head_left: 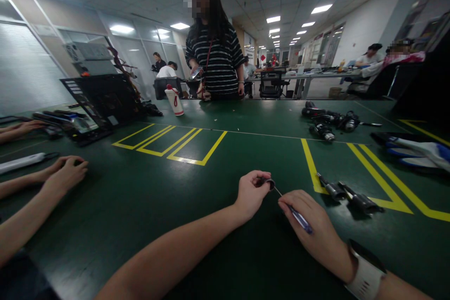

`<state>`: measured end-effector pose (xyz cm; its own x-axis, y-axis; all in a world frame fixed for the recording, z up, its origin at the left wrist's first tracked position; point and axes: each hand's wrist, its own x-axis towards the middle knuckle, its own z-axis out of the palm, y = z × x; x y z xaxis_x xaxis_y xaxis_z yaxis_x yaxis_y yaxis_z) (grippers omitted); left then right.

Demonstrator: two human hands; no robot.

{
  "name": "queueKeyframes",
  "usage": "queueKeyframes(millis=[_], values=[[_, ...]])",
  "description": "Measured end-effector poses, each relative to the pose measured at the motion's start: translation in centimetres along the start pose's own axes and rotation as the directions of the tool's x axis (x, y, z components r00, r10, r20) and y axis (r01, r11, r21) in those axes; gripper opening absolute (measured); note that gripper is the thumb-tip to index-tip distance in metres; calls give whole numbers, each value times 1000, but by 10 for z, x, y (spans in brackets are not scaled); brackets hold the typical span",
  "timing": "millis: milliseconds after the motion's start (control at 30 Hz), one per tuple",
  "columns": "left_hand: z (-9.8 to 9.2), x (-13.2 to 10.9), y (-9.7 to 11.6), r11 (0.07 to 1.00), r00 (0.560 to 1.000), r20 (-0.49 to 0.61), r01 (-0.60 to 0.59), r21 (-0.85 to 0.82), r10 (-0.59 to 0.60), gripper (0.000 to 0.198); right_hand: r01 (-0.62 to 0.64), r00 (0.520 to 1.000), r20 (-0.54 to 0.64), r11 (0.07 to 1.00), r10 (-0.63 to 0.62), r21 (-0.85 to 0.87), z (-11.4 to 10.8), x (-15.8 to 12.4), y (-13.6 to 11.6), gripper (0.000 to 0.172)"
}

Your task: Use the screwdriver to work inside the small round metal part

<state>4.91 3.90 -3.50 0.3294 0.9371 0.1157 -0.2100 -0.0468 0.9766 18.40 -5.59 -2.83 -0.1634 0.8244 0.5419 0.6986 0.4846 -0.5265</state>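
- l hand [251,197] is holding a small dark ring-shaped part [270,184], pinching it narrowly btwn thumb & fingers just above the green table [140,197], roughly mid-view & a bit right.
- r hand [311,215] is gripping a slim screwdriver [301,221] w/ a translucent bluish-purple handle; its thin metal shaft is pointing up-left at the ring-shaped part's hole. can't tell if the tip is touching.
- a watch [365,273] w/ a pale strap is circling the r wrist.
- two dark cylindrical parts, one nearer [363,201] & one farther [332,188], are lying just right of the r hand, overlapping yellow tape lines [375,173].
- farther back on the r side, a cluster of dark tool-like parts [337,121] is lying; a blue-&-white glove-like item [418,150] is resting by the r edge.
- at l, a co-worker's hands [68,173] are hovering over or resting on the table (can't tell which), fingers curling.
- far side: a white tumbler [175,101] w/ red lid is standing near a tilted black panel [112,96].
- across the table, a person [214,61] in a dark striped tee is standing.
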Motion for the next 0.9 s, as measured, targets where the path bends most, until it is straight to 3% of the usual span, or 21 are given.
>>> queueKeyframes(millis=[600,900], values=[[2,1,-1,1000,1000,-12,21,14,-20,16,40,998,-54,999,-41,-26,-1,1,-4,14],[3,-1,2,1000,1000,1,25,-7,-25,17,-3,999,-35,1000,3,-11,1,0,-4,14]])
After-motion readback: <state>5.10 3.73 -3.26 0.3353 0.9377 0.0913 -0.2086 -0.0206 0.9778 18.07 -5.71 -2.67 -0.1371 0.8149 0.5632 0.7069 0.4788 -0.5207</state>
